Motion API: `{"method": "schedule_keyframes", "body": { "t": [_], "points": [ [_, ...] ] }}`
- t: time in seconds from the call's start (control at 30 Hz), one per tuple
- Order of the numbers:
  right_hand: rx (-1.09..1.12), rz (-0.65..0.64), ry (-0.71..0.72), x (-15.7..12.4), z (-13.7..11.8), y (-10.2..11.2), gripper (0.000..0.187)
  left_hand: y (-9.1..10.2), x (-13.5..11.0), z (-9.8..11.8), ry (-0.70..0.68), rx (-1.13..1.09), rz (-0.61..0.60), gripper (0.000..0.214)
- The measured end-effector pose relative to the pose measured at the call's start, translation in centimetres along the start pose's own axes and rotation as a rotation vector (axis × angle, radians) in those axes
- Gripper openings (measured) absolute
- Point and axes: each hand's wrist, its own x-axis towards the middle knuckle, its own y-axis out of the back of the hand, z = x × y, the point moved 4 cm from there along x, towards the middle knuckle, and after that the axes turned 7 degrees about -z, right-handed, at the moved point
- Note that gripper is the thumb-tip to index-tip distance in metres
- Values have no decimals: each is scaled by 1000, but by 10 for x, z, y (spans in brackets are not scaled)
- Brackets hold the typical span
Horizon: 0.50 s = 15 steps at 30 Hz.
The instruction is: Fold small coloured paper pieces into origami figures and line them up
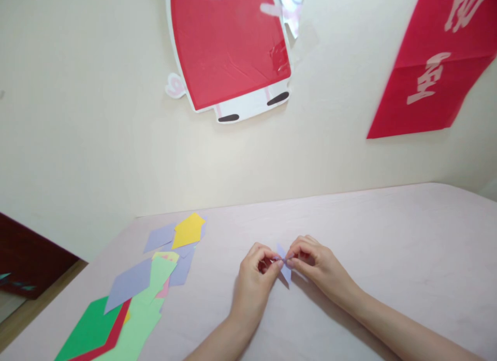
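Note:
A small piece of lavender paper (286, 276) is held up between my two hands, low over the pale tabletop. It looks folded or pinched at its middle, with pointed ends sticking out above and below the fingers. My left hand (256, 278) pinches it from the left between thumb and fingertips. From the right, my right hand (316, 265) pinches the same paper, its fingertips close to those of the left. The fingertips cover the middle of the paper, so the fold there is partly hidden.
On the left of the table (368, 237) lie overlapping coloured papers: a yellow piece (189, 230), a lavender sheet (130, 284), light green pieces (135, 327), a green sheet (91, 325) and a red sheet (118, 332). Behind stands a wall (116, 144) with a red cartoon cutout (233, 45) and a red banner (435, 66).

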Motion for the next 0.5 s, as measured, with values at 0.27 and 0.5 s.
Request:
{"method": "schedule_keyframes", "body": {
  "t": [0.27,0.5],
  "points": [
    [-219,20,53,0,-14,-2,14,5,-5,-2,24,27,4,10],
    [-377,164,-160,6,34,118,6,8,-5,-3,52,25,54,18]
  ]
}}
